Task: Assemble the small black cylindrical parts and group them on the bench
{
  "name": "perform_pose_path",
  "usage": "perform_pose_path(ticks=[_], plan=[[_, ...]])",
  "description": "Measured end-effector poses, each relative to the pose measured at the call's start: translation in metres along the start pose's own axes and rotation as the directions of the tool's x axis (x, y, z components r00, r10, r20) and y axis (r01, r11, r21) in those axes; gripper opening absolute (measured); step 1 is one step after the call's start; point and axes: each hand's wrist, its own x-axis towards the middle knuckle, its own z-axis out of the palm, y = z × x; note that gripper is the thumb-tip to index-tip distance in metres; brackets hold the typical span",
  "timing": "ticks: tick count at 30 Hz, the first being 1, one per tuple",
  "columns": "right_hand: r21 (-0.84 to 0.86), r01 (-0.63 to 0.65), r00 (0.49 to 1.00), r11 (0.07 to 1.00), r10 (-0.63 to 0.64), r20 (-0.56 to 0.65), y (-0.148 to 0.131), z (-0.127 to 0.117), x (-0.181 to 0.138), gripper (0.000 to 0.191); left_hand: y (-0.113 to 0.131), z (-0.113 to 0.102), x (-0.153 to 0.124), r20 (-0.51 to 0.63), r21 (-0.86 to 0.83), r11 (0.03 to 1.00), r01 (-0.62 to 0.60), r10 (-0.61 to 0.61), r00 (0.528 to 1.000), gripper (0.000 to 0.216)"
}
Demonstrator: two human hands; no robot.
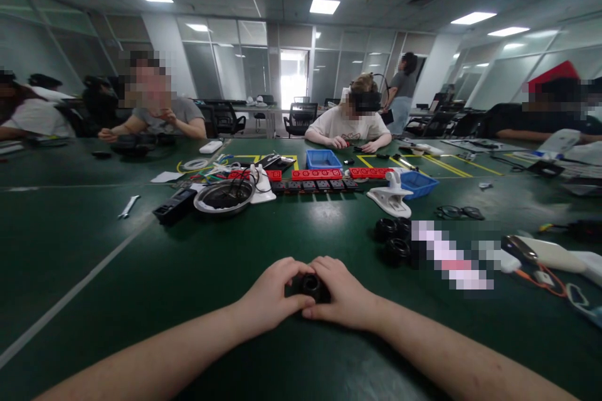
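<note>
Between my hands, on the green tabletop (197, 301), is a small black round part (310, 286) with a hole in its middle. My left hand (277, 291) curves around its left side, with the thumb along the near edge. From the right, my right hand (341, 291) wraps the other side, its thumb low at the front. The fingertips of both hands meet near the far side of the part, and the fingers partly cover it. Several similar black round parts (397, 249) stand together to the right of my right hand.
Ahead lie a metal bowl (224, 197) with dark cables, a black power strip (314, 186), red strips (316, 173), a white clamp stand (391, 194) and blue trays (417, 184). A wrench (128, 207) lies left, glasses (459, 212) right. A person (348, 116) sits opposite.
</note>
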Motion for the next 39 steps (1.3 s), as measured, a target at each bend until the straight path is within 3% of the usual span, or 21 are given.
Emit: perform_pose_path(ticks=[4, 9, 12, 16, 20, 25, 28, 31, 34, 39], plan=[[0.162, 0.088, 0.98, 0.983, -0.115, 0.165, 0.01, -0.013, 0.0, 0.041, -0.001, -0.003, 0.0, 0.049, -0.003, 0.999, -0.032, 0.032, 0.998, 0.035], [0.173, 0.079, 0.982, 0.982, -0.107, 0.158, 0.013, -0.013, 0.001, 0.034, -0.001, -0.006, -0.002, 0.035, -0.008, 0.997, -0.072, 0.072, 0.997, 0.034], [0.081, 0.032, 0.994, 0.996, -0.04, 0.103, 0.007, -0.005, 0.0, 0.034, 0.0, -0.004, -0.003, 0.005, -0.012, 0.996, -0.089, 0.089, 0.996, 0.032], [-0.138, -0.078, 0.997, 0.987, 0.077, -0.014, -0.005, 0.007, -0.002, 0.036, 0.004, 0.003, -0.005, -0.037, 0.034, 0.999, 0.007, -0.006, 0.999, 0.028], [-0.235, -0.091, 0.996, 0.968, 0.084, -0.041, -0.01, 0.011, -0.002, 0.04, 0.006, 0.005, -0.005, -0.057, 0.039, 0.999, 0.011, -0.009, 0.998, 0.033], [0.003, 0.043, 0.997, 0.999, -0.044, 0.07, 0.0, -0.002, 0.0, 0.052, 0.0, -0.002, -0.003, 0.002, 0.049, 0.994, -0.097, 0.098, 0.995, 0.036], [0.132, 0.111, 0.973, 0.985, -0.135, 0.186, 0.008, -0.013, 0.001, 0.044, -0.004, -0.006, -0.001, 0.067, 0.015, 0.987, -0.162, 0.161, 0.985, 0.039], [0.193, 0.137, 0.961, 0.972, -0.178, 0.214, 0.012, -0.017, 0.002, 0.033, -0.004, -0.008, -0.002, 0.108, 0.002, 0.981, -0.194, 0.193, 0.975, 0.041], [0.143, 0.093, 0.979, 0.985, -0.116, 0.166, 0.008, -0.009, 0.001, 0.036, 0.0, -0.006, -0.004, 0.089, 0.011, 0.986, -0.164, 0.163, 0.983, 0.04], [-0.119, -0.096, 0.995, 0.988, 0.098, 0.01, -0.005, 0.011, -0.002, 0.038, 0.007, 0.002, -0.007, -0.037, 0.078, 0.996, -0.031, 0.034, 0.999, 0.032]])
